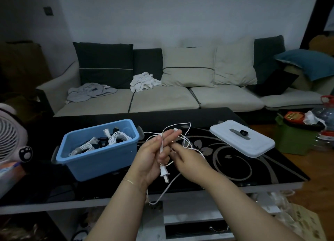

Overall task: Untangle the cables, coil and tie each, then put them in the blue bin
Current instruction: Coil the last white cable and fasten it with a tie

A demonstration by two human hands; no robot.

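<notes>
Head view: both hands point(173, 156) hold an unmarked white cable point(182, 141).

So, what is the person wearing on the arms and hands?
Both forearms are bare, with no sleeves in view. The left hand has a thin gold-coloured bracelet at its wrist. The right hand shows no ring, watch or glove.
</notes>
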